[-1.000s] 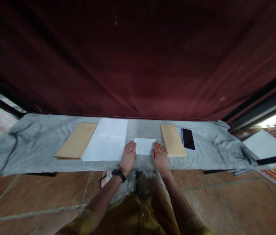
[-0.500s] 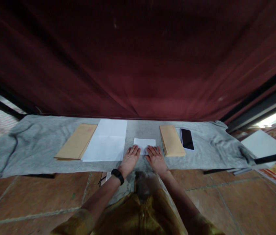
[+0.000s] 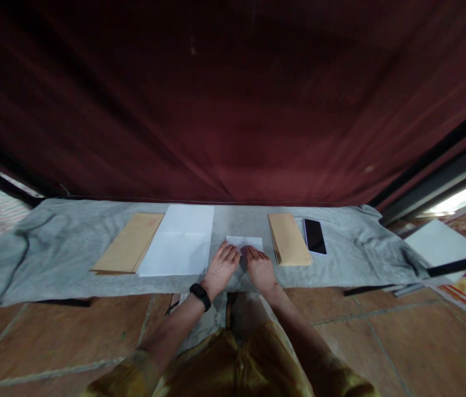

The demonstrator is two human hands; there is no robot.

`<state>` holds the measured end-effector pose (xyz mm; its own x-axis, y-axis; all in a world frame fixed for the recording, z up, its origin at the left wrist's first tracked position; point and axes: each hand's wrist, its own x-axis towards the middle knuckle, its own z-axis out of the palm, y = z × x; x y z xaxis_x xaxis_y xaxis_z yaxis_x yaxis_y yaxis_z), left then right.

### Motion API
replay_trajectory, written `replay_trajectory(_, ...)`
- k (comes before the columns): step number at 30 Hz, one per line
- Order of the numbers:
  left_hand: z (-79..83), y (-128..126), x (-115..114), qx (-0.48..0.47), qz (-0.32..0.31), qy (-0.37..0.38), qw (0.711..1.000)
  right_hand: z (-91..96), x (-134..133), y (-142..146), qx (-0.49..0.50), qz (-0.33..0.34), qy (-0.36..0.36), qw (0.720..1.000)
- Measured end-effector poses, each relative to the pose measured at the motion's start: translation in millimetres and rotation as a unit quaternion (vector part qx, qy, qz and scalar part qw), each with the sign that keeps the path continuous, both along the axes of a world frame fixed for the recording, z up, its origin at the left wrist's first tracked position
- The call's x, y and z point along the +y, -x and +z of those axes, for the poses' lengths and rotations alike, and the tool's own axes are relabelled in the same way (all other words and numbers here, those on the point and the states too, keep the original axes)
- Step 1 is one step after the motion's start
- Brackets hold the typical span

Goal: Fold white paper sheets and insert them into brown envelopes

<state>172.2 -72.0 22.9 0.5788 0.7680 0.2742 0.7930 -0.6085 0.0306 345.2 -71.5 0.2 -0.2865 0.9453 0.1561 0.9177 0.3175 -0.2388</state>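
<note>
A small folded sheet of white paper (image 3: 244,241) lies at the middle of the grey cloth, partly covered by my fingers. My left hand (image 3: 222,267), with a black band on its wrist, holds the near left part of this paper, fingers close together. On the near right part, my right hand (image 3: 260,269) grips it with bent fingers. The thumbs and the paper's near edge are mostly hidden. Larger white sheets (image 3: 181,242) with a crease lie left of my left hand. To the right of my right hand is a stack of brown envelopes (image 3: 289,240).
More brown envelopes (image 3: 131,242) lie at the far left of the sheets. A phone (image 3: 314,237) with a dark screen rests right of the right-hand stack. Grey cloth (image 3: 357,248) covers the narrow table. A dark red curtain (image 3: 233,138) hangs behind it.
Both hands have moved slightly together over the folded paper. My right fingers are more bent, and less of the paper's near part shows. The envelopes, sheets and phone stay in place.
</note>
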Motion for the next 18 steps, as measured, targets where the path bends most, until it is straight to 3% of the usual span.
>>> replay_trajectory(2, 8.9, 5, 2, -0.104, 0.046, -0.025, 0.993, 7.2, 5, -2, 0.11, -0.042, -0.004, 0.993)
replay_trajectory(4, 13.3, 9, 5, -0.249, 0.131, -0.032, 0.959, 12.8, 10, -4, 0.302, -0.097, 0.008, 0.948)
replay_trajectory(5, 13.3, 11, 6, -0.325, 0.173, -0.015, 0.93, 14.2, 12, -4, 0.416, -0.123, 0.024, 0.901)
replay_trajectory(6, 11.6, 11, 8, -0.401, 0.206, 0.024, 0.892, 14.4, 13, -3, 0.529, -0.141, 0.044, 0.836)
replay_trajectory(9, -1.5, 8, 10, -0.588, 0.241, 0.242, 0.733, 7.1, 10, 7, 0.768, -0.164, 0.098, 0.611)
replay_trajectory(10, -7.6, 5, 9, -0.62, 0.234, 0.313, 0.68, 2.4, 7, 11, 0.807, -0.166, 0.113, 0.556)
replay_trajectory(12, -20.1, -3, 6, -0.644, 0.21, 0.396, 0.62, -8.0, 0, 20, 0.844, -0.169, 0.137, 0.49)
replay_trajectory(13, -26.0, -7, 4, -0.645, 0.2, 0.411, 0.613, -12.9, -3, 25, 0.851, -0.173, 0.145, 0.474)
replay_trajectory(15, -35.9, -15, 2, -0.631, 0.193, 0.409, 0.63, -20.5, -10, 30, 0.856, -0.182, 0.151, 0.459)
replay_trajectory(18, -43.5, -21, 6, -0.592, 0.198, 0.385, 0.68, -25.0, -19, 29, 0.848, -0.184, 0.169, 0.468)
